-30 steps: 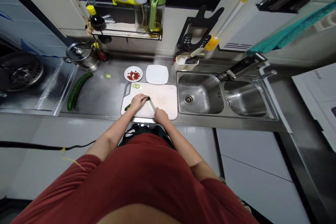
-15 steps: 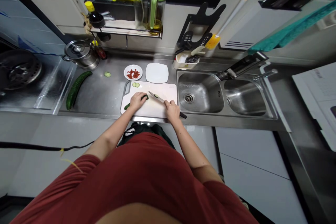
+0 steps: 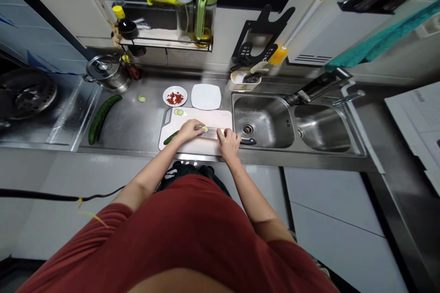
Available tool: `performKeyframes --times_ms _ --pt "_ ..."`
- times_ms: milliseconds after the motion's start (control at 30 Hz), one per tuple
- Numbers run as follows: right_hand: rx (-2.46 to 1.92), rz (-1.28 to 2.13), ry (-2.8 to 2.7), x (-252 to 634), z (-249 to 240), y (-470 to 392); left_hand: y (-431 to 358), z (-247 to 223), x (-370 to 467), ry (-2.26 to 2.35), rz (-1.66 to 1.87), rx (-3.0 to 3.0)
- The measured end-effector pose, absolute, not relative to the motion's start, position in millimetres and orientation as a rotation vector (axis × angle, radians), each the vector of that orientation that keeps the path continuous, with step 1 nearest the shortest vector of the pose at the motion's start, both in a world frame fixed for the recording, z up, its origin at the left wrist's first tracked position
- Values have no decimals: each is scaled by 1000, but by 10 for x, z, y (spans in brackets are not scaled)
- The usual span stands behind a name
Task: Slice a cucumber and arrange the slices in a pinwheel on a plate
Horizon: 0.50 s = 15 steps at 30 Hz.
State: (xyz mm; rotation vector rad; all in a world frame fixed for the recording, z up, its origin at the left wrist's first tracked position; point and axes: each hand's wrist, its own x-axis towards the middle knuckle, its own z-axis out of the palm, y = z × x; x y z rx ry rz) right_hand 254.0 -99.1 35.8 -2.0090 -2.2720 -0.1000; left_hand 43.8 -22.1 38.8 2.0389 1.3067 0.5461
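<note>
My right hand [image 3: 228,143] grips a kitchen knife [image 3: 211,133], its blade lying across the white cutting board [image 3: 192,147] and its black handle sticking out to the right over the sink edge. At the blade's far end, my left hand [image 3: 188,132] has its fingertips closed on a pale green cucumber slice [image 3: 205,129]. Beside my left wrist rests a dark green cucumber piece [image 3: 170,138], partly covered by the hand. Two cucumber slices [image 3: 178,112] lie at the board's upper left.
A whole cucumber [image 3: 102,119] and a cut cucumber end [image 3: 141,99] lie on the steel counter to the left. Behind the board stand a plate of chopped red pieces [image 3: 175,96] and a white square plate [image 3: 206,96]. The double sink [image 3: 263,121] adjoins on the right.
My left hand has moved right to the slice at the blade. The knife has turned from slanting to nearly level, its handle shifting right, and my right hand has moved slightly right.
</note>
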Motion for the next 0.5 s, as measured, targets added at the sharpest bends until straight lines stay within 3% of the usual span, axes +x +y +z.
performKeyframes --times_ms 267,500 --pt "-2056 -57 -2260 2594 264 -1067 -201 242 491 1422 701 1698" --pt "-2183 44 -2200 2689 254 -1117 49 5 240 1816 788 1365"
